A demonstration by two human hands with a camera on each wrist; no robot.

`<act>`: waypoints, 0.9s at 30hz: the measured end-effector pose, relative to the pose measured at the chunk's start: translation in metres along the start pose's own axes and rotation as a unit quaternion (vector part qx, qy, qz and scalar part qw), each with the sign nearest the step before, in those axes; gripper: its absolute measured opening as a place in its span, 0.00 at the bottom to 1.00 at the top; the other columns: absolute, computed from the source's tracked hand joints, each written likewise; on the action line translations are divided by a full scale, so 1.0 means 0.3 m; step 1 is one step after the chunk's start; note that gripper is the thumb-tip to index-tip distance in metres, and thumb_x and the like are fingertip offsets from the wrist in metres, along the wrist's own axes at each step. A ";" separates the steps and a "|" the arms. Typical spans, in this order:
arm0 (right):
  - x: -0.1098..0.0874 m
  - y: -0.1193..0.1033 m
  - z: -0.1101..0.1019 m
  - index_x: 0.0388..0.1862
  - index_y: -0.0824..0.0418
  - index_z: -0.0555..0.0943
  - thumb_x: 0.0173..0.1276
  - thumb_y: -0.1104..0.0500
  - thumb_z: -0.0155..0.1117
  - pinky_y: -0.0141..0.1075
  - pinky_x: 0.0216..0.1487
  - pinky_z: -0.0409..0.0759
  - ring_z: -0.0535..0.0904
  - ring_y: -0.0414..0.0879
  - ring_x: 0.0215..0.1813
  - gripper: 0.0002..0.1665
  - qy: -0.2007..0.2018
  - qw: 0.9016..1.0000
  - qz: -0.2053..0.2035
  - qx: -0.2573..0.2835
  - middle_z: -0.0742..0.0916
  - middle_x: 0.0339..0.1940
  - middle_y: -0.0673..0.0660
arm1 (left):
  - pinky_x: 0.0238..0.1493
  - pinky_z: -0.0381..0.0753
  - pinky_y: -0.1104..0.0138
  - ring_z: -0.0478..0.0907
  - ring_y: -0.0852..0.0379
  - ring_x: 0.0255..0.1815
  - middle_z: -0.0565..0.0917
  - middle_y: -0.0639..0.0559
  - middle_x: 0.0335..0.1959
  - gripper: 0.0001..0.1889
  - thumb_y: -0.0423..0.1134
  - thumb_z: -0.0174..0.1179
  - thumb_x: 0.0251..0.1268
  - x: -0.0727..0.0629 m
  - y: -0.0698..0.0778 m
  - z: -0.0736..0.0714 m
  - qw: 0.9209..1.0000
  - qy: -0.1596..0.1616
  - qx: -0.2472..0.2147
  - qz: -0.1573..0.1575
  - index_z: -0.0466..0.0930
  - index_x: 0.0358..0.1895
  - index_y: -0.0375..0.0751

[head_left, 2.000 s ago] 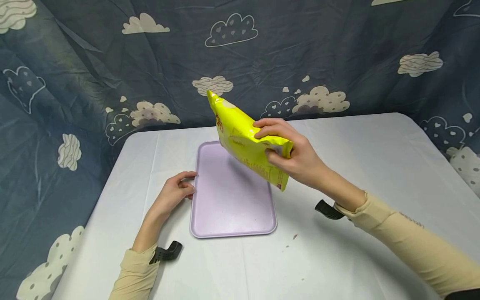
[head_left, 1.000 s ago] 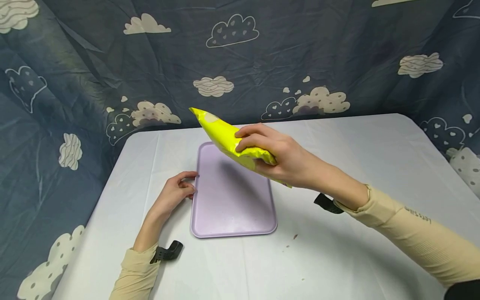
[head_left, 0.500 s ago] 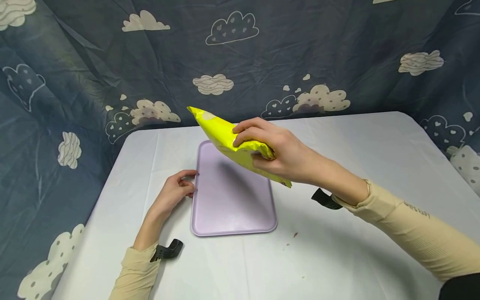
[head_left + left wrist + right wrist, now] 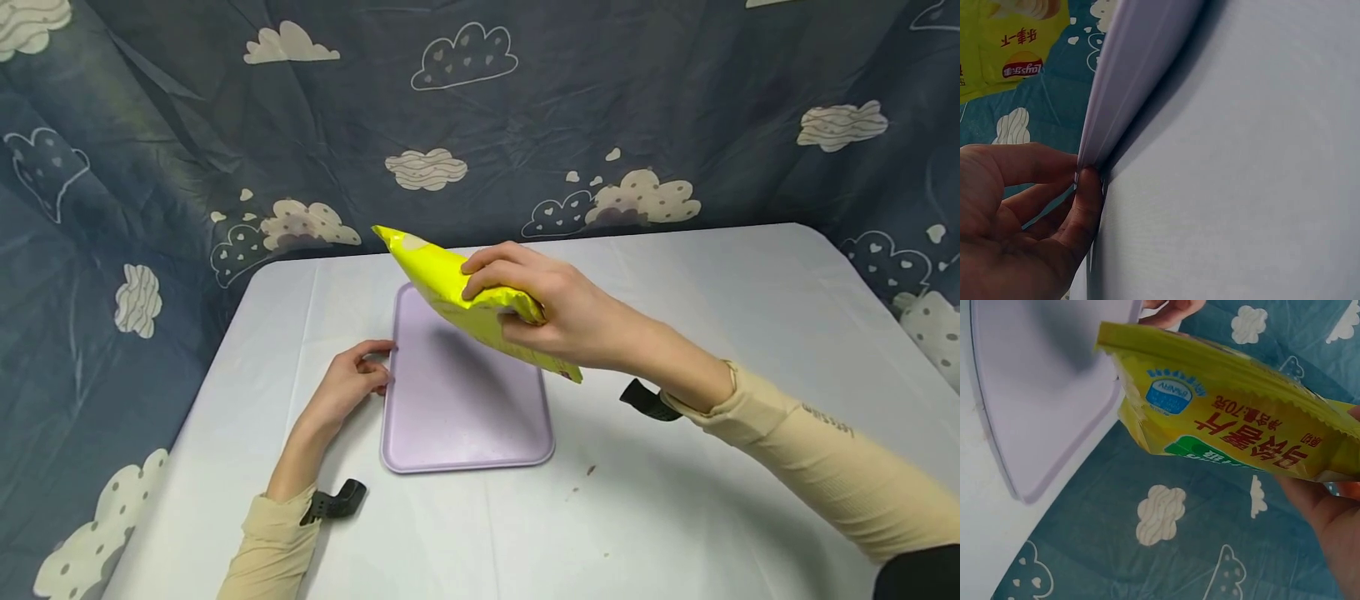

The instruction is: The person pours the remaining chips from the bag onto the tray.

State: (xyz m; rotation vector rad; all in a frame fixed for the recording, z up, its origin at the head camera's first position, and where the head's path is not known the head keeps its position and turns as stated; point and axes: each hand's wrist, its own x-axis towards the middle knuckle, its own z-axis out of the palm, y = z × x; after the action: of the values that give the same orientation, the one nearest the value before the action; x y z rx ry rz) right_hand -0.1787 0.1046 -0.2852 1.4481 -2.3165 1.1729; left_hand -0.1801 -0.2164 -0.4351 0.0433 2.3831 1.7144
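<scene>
A yellow bag of potato chips [image 4: 442, 279] hangs tilted above the lilac tray [image 4: 457, 417], its far end pointing up and left. My right hand [image 4: 551, 300] grips the bag near its right end, fingers on top and thumb below. Printed lettering covers the bag [image 4: 1229, 406] in the right wrist view. At the tray's left edge is my left hand [image 4: 345, 383]. The left wrist view shows this hand [image 4: 1029, 219] pinching the tray's rim [image 4: 1141, 69] between thumb and index finger. The bag hides the tray's upper right part.
A white cloth-covered table [image 4: 712, 333] surrounds the tray. Small brown crumbs [image 4: 591, 471] lie right of the tray. Behind and beside the table hangs a dark blue curtain [image 4: 480, 125] with cloud prints.
Over two seconds my right hand has shifted the chip bag left, lowered its far end and rolled it over; lately it moves only slightly. The left hand and tray stay put.
</scene>
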 end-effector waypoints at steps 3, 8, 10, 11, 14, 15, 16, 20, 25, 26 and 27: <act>-0.001 -0.003 0.003 0.52 0.56 0.80 0.56 0.76 0.58 0.40 0.54 0.79 0.72 0.47 0.61 0.26 -0.003 1.000 -0.003 0.000 0.76 0.61 0.51 | 0.33 0.79 0.68 0.76 0.56 0.30 0.81 0.39 0.32 0.27 0.22 0.57 0.57 -0.005 0.000 0.002 1.000 -0.001 -0.004 -0.001 0.73 0.64 0.31; -0.005 -0.009 0.001 0.52 0.56 0.80 0.56 0.76 0.59 0.39 0.54 0.79 0.72 0.46 0.60 0.26 -0.007 1.000 -0.004 -0.003 0.76 0.60 0.51 | 0.33 0.79 0.68 0.76 0.56 0.30 0.81 0.39 0.32 0.27 0.22 0.57 0.57 -0.008 -0.003 0.004 1.000 -0.004 -0.006 0.000 0.72 0.64 0.31; -0.005 -0.012 -0.003 0.52 0.56 0.79 0.56 0.76 0.59 0.38 0.54 0.79 0.73 0.46 0.60 0.27 -0.002 1.000 -0.001 0.000 0.76 0.60 0.51 | 0.33 0.79 0.68 0.76 0.56 0.30 0.81 0.39 0.32 0.27 0.22 0.57 0.57 -0.008 -0.003 0.003 1.000 -0.003 -0.004 0.001 0.73 0.64 0.31; -0.005 -0.014 -0.005 0.52 0.56 0.79 0.56 0.76 0.58 0.39 0.53 0.79 0.73 0.46 0.60 0.26 0.000 1.000 0.000 0.003 0.76 0.60 0.51 | 0.33 0.79 0.68 0.76 0.56 0.30 0.81 0.39 0.32 0.27 0.22 0.57 0.57 -0.007 -0.003 0.002 1.000 -0.002 -0.003 0.002 0.73 0.64 0.31; -0.004 -0.016 -0.007 0.52 0.55 0.79 0.56 0.76 0.58 0.39 0.53 0.80 0.73 0.46 0.60 0.26 0.002 1.000 0.004 0.007 0.77 0.60 0.50 | 0.33 0.79 0.68 0.75 0.56 0.30 0.81 0.39 0.32 0.27 0.22 0.57 0.57 -0.006 -0.004 0.001 1.000 0.001 -0.004 0.002 0.73 0.64 0.31; -0.004 -0.016 -0.007 0.52 0.55 0.79 0.57 0.76 0.58 0.39 0.53 0.80 0.73 0.46 0.60 0.26 0.003 1.000 0.007 0.009 0.77 0.60 0.50 | 0.33 0.79 0.68 0.75 0.56 0.30 0.81 0.39 0.32 0.27 0.22 0.57 0.57 -0.005 -0.005 0.001 1.000 0.001 -0.003 0.002 0.73 0.64 0.31; -0.006 -0.015 -0.006 0.52 0.55 0.80 0.57 0.76 0.58 0.39 0.53 0.80 0.73 0.46 0.60 0.26 0.003 1.000 0.009 0.009 0.77 0.60 0.50 | 0.33 0.79 0.68 0.75 0.56 0.30 0.81 0.39 0.31 0.27 0.22 0.57 0.57 -0.005 -0.005 0.000 1.000 0.001 -0.003 0.002 0.73 0.64 0.31; -0.009 -0.011 0.001 0.52 0.55 0.80 0.57 0.76 0.58 0.39 0.54 0.79 0.72 0.46 0.61 0.26 0.002 1.000 0.010 0.008 0.76 0.60 0.50 | 0.33 0.79 0.67 0.75 0.56 0.30 0.81 0.39 0.32 0.27 0.22 0.56 0.57 -0.004 -0.006 0.000 1.000 -0.002 0.002 0.001 0.73 0.64 0.31; -0.006 -0.014 -0.001 0.52 0.55 0.80 0.57 0.76 0.58 0.37 0.54 0.79 0.72 0.45 0.61 0.26 0.013 1.000 0.000 0.012 0.76 0.61 0.50 | 0.33 0.79 0.67 0.75 0.55 0.30 0.81 0.39 0.32 0.27 0.22 0.56 0.57 -0.003 -0.004 -0.002 1.000 0.002 0.003 0.002 0.73 0.64 0.31; -0.005 -0.015 -0.002 0.52 0.55 0.80 0.57 0.76 0.58 0.37 0.53 0.80 0.73 0.45 0.61 0.26 0.018 1.000 0.000 0.014 0.76 0.61 0.50 | 0.33 0.79 0.67 0.75 0.56 0.30 0.81 0.39 0.32 0.27 0.22 0.56 0.57 -0.003 -0.003 -0.002 1.000 0.003 0.002 0.003 0.73 0.64 0.31; -0.004 -0.016 -0.004 0.51 0.55 0.80 0.57 0.76 0.58 0.37 0.53 0.80 0.73 0.46 0.60 0.26 0.024 1.000 0.001 0.016 0.76 0.61 0.50 | 0.33 0.79 0.67 0.75 0.56 0.30 0.81 0.39 0.32 0.27 0.22 0.56 0.57 -0.002 -0.004 -0.004 1.000 0.003 0.001 0.004 0.73 0.64 0.31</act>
State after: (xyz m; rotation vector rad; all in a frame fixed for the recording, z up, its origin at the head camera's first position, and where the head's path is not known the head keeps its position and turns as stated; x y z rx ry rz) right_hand -0.1744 0.1052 -0.2825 1.4129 -2.2781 1.2356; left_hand -0.1798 -0.2179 -0.4357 0.0477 2.3921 1.7177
